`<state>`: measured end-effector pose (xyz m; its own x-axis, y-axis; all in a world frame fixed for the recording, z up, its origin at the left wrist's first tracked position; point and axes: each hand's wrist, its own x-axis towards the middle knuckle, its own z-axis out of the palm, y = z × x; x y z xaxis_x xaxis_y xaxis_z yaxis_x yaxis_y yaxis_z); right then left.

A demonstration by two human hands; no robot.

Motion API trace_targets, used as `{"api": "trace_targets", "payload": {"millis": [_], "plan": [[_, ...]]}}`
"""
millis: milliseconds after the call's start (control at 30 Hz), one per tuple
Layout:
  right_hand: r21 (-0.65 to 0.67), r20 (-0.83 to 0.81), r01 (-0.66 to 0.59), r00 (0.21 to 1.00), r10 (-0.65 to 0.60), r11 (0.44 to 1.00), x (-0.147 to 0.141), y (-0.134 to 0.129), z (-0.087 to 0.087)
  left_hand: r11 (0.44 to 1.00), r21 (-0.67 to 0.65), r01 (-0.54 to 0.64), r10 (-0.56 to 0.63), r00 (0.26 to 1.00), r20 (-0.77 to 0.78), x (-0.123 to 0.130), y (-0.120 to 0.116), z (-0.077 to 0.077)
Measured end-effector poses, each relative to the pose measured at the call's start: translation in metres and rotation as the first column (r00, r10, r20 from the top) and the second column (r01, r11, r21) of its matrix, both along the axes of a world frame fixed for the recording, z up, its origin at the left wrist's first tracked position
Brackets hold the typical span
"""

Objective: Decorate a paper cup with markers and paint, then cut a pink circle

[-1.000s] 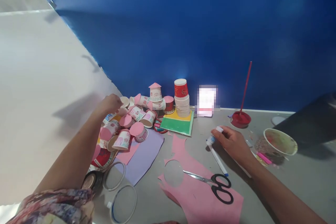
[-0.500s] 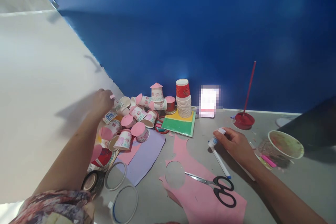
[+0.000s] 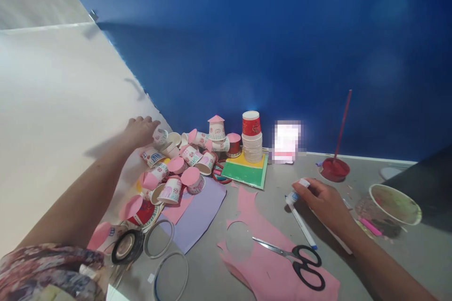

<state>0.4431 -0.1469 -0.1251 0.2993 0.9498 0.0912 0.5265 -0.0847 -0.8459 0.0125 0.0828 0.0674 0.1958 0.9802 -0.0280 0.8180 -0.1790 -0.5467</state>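
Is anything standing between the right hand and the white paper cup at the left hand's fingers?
Yes. On a straight line from the right hand to that cup by the left hand lie the green-and-yellow packet, with a cup stack on it, then the pile of decorated cups.

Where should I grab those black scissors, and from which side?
Hold the scissors by the black loops, probably coming from the right. They lie flat on pink paper, loops toward the right, pointed blades aimed left, away from you.
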Motion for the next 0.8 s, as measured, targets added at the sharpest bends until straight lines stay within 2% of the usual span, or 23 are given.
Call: {"api": "trace_targets", "payload": {"millis": [133,233,333,500,667,800], "plan": [[-0.019,-0.011,0.002,1.0,-0.002,1.0,0.002,0.0,0.0,0.999,0.016,0.031,-0.031,0.999,0.043,-0.005,-0.025,0.028],[-0.021,-0.018,-0.007,1.0,0.006,1.0,0.004,-0.001,0.0,0.994,-0.06,-0.094,0.098,0.993,0.068,-0.017,-0.045,0.035],[-0.016,0.014,-0.012,1.0,0.012,1.0,0.005,-0.002,-0.003,0.973,-0.113,-0.203,0.209,0.977,0.049,-0.031,-0.06,0.03],[-0.007,0.055,-0.022,0.998,0.022,1.0,0.002,-0.004,-0.006,0.967,-0.164,-0.196,0.21,0.975,0.071,-0.046,-0.07,0.018],[-0.024,0.06,-0.014,0.998,0.015,1.0,0.0,-0.004,-0.003,0.981,-0.14,-0.134,0.153,0.979,0.133,-0.041,-0.068,0.018],[-0.027,0.062,-0.018,0.998,0.019,0.999,0.001,-0.003,-0.002,0.99,-0.089,-0.107,0.126,0.961,0.245,-0.023,-0.049,0.01]]}}
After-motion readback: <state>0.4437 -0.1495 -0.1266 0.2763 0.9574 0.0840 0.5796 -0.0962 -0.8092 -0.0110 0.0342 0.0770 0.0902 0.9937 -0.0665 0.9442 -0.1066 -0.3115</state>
